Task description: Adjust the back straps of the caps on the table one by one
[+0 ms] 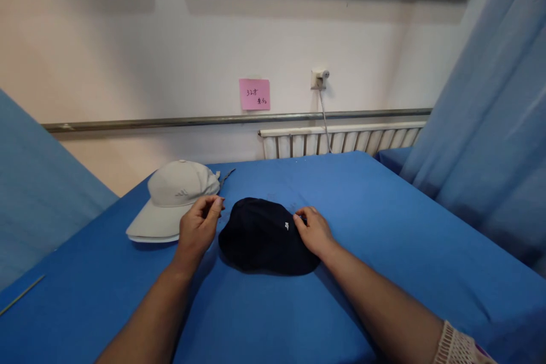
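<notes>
blue table (384, 227), right edge (452, 218) well apart from right hand (314, 233) with dark cap (260, 239) in grip, left hand (199, 224) narrow

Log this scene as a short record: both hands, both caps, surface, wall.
Left hand: fingers curled, just left of the dark navy fabric cap with a white emblem; nothing visibly held
Right hand: at that cap's right side, touching it
Second cap: light grey fabric cap, brim pointing near left
Surface: blue cloth-covered table
Wall: square pink paper note above a long grey metal rail
</notes>
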Tool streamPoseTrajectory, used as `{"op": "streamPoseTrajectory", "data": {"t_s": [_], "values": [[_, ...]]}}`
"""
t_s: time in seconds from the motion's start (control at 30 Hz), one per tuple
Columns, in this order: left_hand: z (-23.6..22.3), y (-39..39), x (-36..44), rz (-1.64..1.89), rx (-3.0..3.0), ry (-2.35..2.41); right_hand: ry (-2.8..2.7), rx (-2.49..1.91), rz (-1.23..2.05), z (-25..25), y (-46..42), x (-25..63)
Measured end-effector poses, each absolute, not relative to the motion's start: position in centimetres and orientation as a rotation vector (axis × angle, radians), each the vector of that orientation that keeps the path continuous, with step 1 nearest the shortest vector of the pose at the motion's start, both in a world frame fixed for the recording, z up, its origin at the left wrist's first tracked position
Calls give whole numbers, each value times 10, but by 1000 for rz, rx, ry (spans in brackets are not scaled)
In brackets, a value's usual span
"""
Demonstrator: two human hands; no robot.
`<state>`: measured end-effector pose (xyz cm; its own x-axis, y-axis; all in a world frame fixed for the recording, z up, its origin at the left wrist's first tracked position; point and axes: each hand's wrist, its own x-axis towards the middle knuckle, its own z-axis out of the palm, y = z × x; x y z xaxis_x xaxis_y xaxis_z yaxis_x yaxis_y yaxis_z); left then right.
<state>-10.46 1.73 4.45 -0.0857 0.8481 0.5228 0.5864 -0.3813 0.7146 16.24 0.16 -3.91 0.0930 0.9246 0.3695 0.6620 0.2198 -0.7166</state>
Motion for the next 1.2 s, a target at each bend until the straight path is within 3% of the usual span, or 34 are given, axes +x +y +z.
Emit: {"op": "streamPoseTrajectory", "data": {"t_s": [0.27,0.93,1.2], "values": [[55,10,-87,1134,2400,1509,-1719,-1580,431,-34,1,163],[39,23,-95,1625,2043,1671,-1597,-1806,687,-35,12,179],[36,28,-116,1805,1743,1727,-1406,-1706,1387,-26,12,194]]}}
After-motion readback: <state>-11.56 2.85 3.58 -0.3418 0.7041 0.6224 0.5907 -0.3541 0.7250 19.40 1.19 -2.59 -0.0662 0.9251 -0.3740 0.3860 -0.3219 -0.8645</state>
